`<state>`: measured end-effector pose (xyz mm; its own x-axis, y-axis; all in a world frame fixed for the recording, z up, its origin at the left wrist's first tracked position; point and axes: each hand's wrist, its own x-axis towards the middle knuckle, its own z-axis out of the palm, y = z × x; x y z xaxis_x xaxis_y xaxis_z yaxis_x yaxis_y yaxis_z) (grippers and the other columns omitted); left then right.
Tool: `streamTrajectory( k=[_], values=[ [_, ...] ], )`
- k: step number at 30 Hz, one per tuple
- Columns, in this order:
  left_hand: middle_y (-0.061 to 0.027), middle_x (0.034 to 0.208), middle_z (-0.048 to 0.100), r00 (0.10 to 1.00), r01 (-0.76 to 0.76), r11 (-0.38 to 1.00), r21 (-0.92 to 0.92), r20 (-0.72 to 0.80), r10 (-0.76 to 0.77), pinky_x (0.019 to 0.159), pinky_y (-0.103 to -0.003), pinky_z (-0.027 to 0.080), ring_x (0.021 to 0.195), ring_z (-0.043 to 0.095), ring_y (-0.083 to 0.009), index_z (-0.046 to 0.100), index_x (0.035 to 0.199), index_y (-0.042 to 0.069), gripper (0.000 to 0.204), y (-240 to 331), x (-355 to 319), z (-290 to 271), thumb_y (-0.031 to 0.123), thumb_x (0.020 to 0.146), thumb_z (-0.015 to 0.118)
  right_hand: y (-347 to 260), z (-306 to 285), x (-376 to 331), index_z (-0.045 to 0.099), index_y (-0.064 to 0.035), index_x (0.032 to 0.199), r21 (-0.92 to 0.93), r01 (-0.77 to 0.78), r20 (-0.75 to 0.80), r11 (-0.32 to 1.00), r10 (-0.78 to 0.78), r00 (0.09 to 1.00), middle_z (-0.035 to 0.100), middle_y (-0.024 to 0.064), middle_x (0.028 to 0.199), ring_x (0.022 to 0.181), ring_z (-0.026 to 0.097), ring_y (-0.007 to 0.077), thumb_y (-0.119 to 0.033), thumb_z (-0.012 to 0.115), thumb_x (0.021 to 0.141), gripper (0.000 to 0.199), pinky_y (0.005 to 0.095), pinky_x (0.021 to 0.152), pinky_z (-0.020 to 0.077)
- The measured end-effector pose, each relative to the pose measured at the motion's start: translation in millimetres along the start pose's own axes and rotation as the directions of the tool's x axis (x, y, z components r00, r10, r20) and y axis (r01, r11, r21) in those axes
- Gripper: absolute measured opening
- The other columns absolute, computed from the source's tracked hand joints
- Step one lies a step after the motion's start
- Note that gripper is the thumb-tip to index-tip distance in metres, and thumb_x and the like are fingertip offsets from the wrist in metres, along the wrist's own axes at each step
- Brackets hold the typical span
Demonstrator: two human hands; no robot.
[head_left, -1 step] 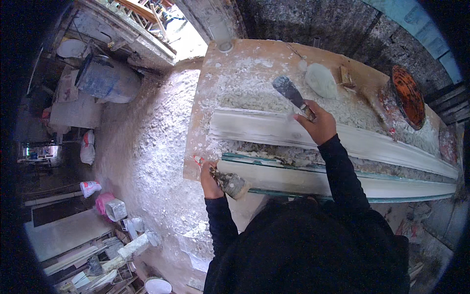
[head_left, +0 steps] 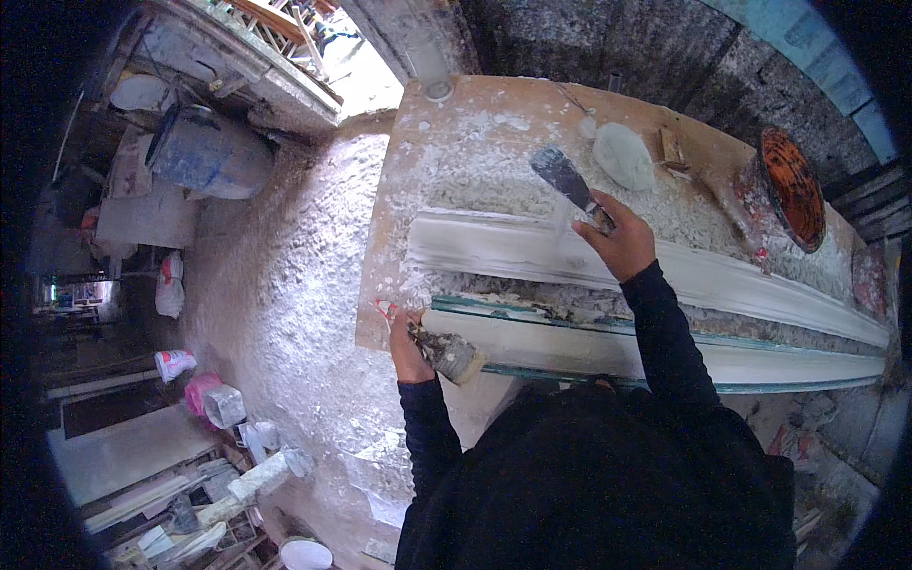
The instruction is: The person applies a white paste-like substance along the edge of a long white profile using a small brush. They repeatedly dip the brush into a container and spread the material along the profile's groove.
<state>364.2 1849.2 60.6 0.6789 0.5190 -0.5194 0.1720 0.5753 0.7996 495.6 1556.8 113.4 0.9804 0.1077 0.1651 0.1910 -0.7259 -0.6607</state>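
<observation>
Item: putty knife (head_left: 568, 180), gripped in my right hand (head_left: 622, 242), fingers closed around the handle and hiding most of it. Its long axis is running up-left, blade pointing away across the workbench (head_left: 494, 114). I am seeing my left hand (head_left: 407, 347) curled around a plaster-caked tool (head_left: 446, 353); what kind is hard to tell. Long white moulding (head_left: 722, 275) is lying lengthwise on the plaster-strewn bench. A blue barrel (head_left: 204, 152) is standing far left, on dusty ground.
</observation>
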Motion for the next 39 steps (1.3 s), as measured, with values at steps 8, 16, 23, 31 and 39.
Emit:
streamTrajectory(
  k=[8, 16, 23, 31, 39],
  values=[
    [-0.0023, 0.080, 0.051, 0.990, -0.136, 0.971, 0.195, 0.058, 0.127, 0.070, -0.026, 0.039, 0.076, 0.049, -0.0126, 0.052, 0.082, 0.005, 0.029, -16.4, 2.0, -10.0, 0.030, 0.089, 0.040, -0.5, -41.3, -54.3, 0.051, -0.0140, 0.107, -0.207, -0.085, 0.515, 0.975, 0.182, 0.837, 0.061, 0.0137, 0.088, 0.081, 0.058, 0.0348, -0.043, 0.062, 0.072, 0.046, 0.0429, 0.068, 0.0462],
    [-0.0145, 0.108, 0.055, 0.982, -0.165, 0.967, 0.194, 0.121, 0.143, 0.086, -0.032, 0.039, 0.098, 0.052, -0.0213, 0.048, 0.113, -0.009, 0.050, -21.2, -2.7, -22.1, 0.032, 0.091, 0.029, 68.6, -96.2, -90.7, 0.056, -0.0162, 0.102, -0.364, 0.096, 0.586, 0.926, 0.148, 0.796, 0.062, 0.0094, 0.089, 0.080, 0.060, 0.0296, -0.039, 0.064, 0.070, 0.040, 0.0404, 0.067, 0.0475],
    [-0.0160, 0.111, 0.052, 0.981, -0.190, 0.948, 0.256, 0.072, 0.178, 0.089, -0.033, 0.036, 0.102, 0.049, -0.0229, 0.044, 0.116, -0.010, 0.063, -14.7, -21.9, -2.1, 0.046, 0.089, 0.033, 116.6, -97.0, -87.7, 0.062, -0.0154, 0.095, -0.241, 0.116, 0.604, 0.964, 0.055, 0.795, 0.063, 0.0077, 0.084, 0.077, 0.060, 0.0271, -0.041, 0.063, 0.071, 0.035, 0.0382, 0.066, 0.0481],
    [-0.0113, 0.103, 0.053, 0.985, -0.154, 0.977, 0.148, 0.101, 0.140, 0.086, -0.032, 0.039, 0.097, 0.050, -0.0201, 0.050, 0.109, -0.004, 0.049, -27.0, -14.7, -7.9, 0.040, 0.089, 0.039, 113.3, -86.7, -85.5, 0.063, -0.0158, 0.096, -0.239, 0.083, 0.643, 0.967, 0.093, 0.760, 0.063, 0.0081, 0.084, 0.075, 0.060, 0.0272, -0.043, 0.061, 0.073, 0.035, 0.0373, 0.063, 0.0478],
    [-0.0140, 0.106, 0.054, 0.984, -0.083, 0.992, 0.097, 0.162, 0.066, 0.083, -0.032, 0.042, 0.095, 0.054, -0.0217, 0.044, 0.115, -0.007, 0.053, -19.5, -20.4, 2.1, 0.039, 0.090, 0.035, 99.8, -75.2, -79.3, 0.059, -0.0190, 0.098, -0.220, 0.175, 0.656, 0.960, 0.013, 0.755, 0.060, 0.0075, 0.077, 0.070, 0.059, 0.0282, -0.040, 0.055, 0.078, 0.030, 0.0414, 0.057, 0.0469]
  ],
)
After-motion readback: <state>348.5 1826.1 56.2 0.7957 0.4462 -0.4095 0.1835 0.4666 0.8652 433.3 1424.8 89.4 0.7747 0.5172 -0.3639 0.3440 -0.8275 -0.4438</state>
